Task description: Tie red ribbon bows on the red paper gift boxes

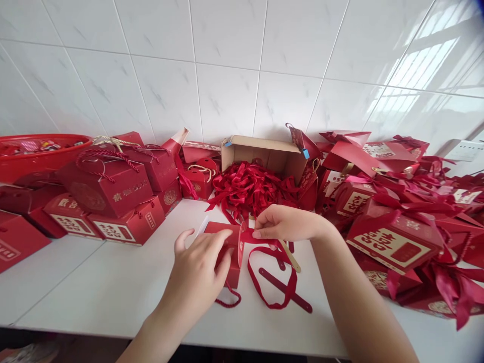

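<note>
My left hand (204, 264) is closed over a small red gift box (233, 280) on the white table, its fingers across the top and near side. My right hand (289, 223) pinches a red ribbon (248, 236) at the box's right side, beside a rounded flap. Below that hand, the ribbon's length lies in a loop on the table. A twisted red cord (230, 304) sticks out under the box's near edge. Dark red strips with holes (291, 293) and a gold strip (291, 257) lie to the right. My left hand hides part of the box.
An open cardboard box (260, 143) spills a heap of red ribbons (253, 189) behind my hands. Red gift boxes (113, 189) are stacked on the left, near a red basin (75, 151). Ribbon-tied boxes (395, 237) pile up on the right. A tiled wall (227, 91) closes the back.
</note>
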A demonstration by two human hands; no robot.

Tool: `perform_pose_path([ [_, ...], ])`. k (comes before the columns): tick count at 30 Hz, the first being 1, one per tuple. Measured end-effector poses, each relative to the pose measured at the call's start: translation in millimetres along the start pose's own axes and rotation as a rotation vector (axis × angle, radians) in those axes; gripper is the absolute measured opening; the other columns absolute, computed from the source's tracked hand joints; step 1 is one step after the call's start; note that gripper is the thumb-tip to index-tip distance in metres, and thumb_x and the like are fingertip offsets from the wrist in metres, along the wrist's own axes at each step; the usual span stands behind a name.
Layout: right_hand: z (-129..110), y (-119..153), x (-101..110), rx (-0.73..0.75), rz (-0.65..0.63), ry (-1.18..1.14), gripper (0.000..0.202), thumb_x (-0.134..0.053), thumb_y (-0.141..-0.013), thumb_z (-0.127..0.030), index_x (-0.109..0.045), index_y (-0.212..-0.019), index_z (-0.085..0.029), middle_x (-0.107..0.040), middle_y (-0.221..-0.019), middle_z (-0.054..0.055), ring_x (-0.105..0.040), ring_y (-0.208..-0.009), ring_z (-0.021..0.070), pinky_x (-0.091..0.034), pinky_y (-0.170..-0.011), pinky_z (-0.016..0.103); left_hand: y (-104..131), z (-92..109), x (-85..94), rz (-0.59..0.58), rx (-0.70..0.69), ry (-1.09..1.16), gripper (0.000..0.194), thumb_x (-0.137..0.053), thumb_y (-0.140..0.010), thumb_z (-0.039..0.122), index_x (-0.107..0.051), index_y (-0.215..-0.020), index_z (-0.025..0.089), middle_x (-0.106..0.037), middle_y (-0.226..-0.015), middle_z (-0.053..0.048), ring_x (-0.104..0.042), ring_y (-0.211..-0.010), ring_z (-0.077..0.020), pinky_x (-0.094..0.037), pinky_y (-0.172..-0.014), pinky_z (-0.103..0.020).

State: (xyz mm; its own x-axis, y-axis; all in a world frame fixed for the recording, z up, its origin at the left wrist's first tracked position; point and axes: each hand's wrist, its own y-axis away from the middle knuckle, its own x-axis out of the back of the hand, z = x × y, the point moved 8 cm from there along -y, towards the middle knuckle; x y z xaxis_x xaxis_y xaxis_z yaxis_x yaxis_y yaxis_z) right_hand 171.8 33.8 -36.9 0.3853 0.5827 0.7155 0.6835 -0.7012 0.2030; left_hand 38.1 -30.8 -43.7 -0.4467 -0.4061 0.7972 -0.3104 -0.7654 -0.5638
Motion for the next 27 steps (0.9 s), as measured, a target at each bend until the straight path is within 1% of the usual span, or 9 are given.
perform_pose_path([
  [2,-5.1,-3.7,-3.8,0.001,0.009,-0.005,0.028,-0.053,-0.085,-0.033,-0.049,-0.063,-0.017,-0.039,-0.057,-0.006,-0.034,-0.052,0.0077,-0.029,-0.049,0.023,0.7,0.8,-0.2,0.018,-0.023,-0.013,0.035,-0.046,-0.09,0.018,-0.05,-0.125,0.017,-0.072,-0.083,-0.003,-0.068,-0.076,-0.0197,-0.027,-0.103,-0.048],
  [4,-9.6,-7.8,-6.7,0.004,0.029,-0.017,0.025,-0.053,-0.085,-0.033,-0.052,-0.065,-0.017,-0.042,-0.059,-0.005,-0.036,-0.053,0.008,-0.03,-0.05,0.023,0.7,2.9,-0.9,0.027,-0.054,-0.039,0.043,-0.044,-0.091,0.017,-0.044,-0.134,0.016,-0.071,-0.079,-0.003,-0.068,-0.075,-0.0206,-0.028,-0.102,-0.049],
  [6,-12.9,-11.3,-8.5,0.012,0.048,-0.027,0.022,-0.053,-0.085,-0.031,-0.056,-0.069,-0.016,-0.045,-0.061,-0.004,-0.038,-0.054,0.0082,-0.032,-0.05,0.022,-0.5,5.2,-1.6,0.02,-0.078,-0.07,0.039,-0.041,-0.092,0.016,-0.05,-0.13,0.018,-0.071,-0.076,-0.002,-0.068,-0.073,-0.0209,-0.029,-0.101,-0.05],
  [9,-16.1,-13.5,-9.8,0.037,0.055,-0.047,0.02,-0.054,-0.084,-0.031,-0.059,-0.072,-0.016,-0.047,-0.062,-0.004,-0.04,-0.056,0.0084,-0.033,-0.051,0.022,-5.4,9.0,2.2,0.027,-0.105,-0.108,0.032,-0.038,-0.093,0.015,-0.063,-0.112,0.02,-0.07,-0.07,-0.001,-0.068,-0.071,-0.0218,-0.032,-0.099,-0.051],
  [12,-16.2,-12.2,-6.2,0.041,0.092,-0.043,0.017,-0.057,-0.084,-0.03,-0.062,-0.076,-0.015,-0.052,-0.066,-0.003,-0.044,-0.059,0.0088,-0.035,-0.054,0.021,-12.7,12.0,13.7,0.091,-0.123,-0.126,0.027,-0.041,-0.092,0.018,-0.067,-0.098,0.02,-0.071,-0.071,-0.002,-0.07,-0.073,-0.0236,-0.033,-0.099,-0.053],
  [15,-16.3,-10.5,-2.8,0.035,0.124,-0.002,0.015,-0.058,-0.083,-0.028,-0.064,-0.079,-0.015,-0.055,-0.068,-0.003,-0.046,-0.061,0.0092,-0.035,-0.055,0.021,-19.9,11.5,20.8,0.1,-0.122,-0.082,0.02,-0.048,-0.09,0.022,-0.068,-0.088,0.021,-0.075,-0.08,-0.002,-0.07,-0.074,-0.0219,-0.033,-0.101,-0.051],
  [19,-18.4,-9.2,-4.0,0.04,0.097,0.023,0.018,-0.057,-0.084,-0.03,-0.066,-0.08,-0.015,-0.056,-0.067,-0.002,-0.046,-0.06,0.0095,-0.035,-0.054,0.022,-23.2,6.3,21.3,0.068,-0.096,0.006,0.016,-0.053,-0.087,0.026,-0.068,-0.091,0.023,-0.077,-0.09,-0.002,-0.071,-0.08,-0.0228,-0.035,-0.102,-0.052],
  [24,-17.6,-5.7,-2.5,0.031,0.099,0.027,0.018,-0.056,-0.084,-0.03,-0.068,-0.081,-0.015,-0.057,-0.068,-0.001,-0.046,-0.059,0.0091,-0.034,-0.053,0.021,-18.9,-0.7,12.0,-0.045,-0.044,0.134,0.023,-0.051,-0.089,0.033,-0.07,-0.103,0.027,-0.076,-0.102,-0.003,-0.071,-0.094,-0.0252,-0.041,-0.103,-0.052],
  [27,-16.5,-5.5,-3.2,0.025,0.099,0.024,0.018,-0.056,-0.084,-0.03,-0.068,-0.081,-0.016,-0.056,-0.067,-0.002,-0.046,-0.058,0.0093,-0.035,-0.053,0.021,-16.0,-3.8,10.1,-0.088,-0.006,0.169,0.029,-0.049,-0.091,0.034,-0.067,-0.112,0.028,-0.075,-0.109,-0.003,-0.068,-0.104,-0.0262,-0.041,-0.105,-0.054],
])
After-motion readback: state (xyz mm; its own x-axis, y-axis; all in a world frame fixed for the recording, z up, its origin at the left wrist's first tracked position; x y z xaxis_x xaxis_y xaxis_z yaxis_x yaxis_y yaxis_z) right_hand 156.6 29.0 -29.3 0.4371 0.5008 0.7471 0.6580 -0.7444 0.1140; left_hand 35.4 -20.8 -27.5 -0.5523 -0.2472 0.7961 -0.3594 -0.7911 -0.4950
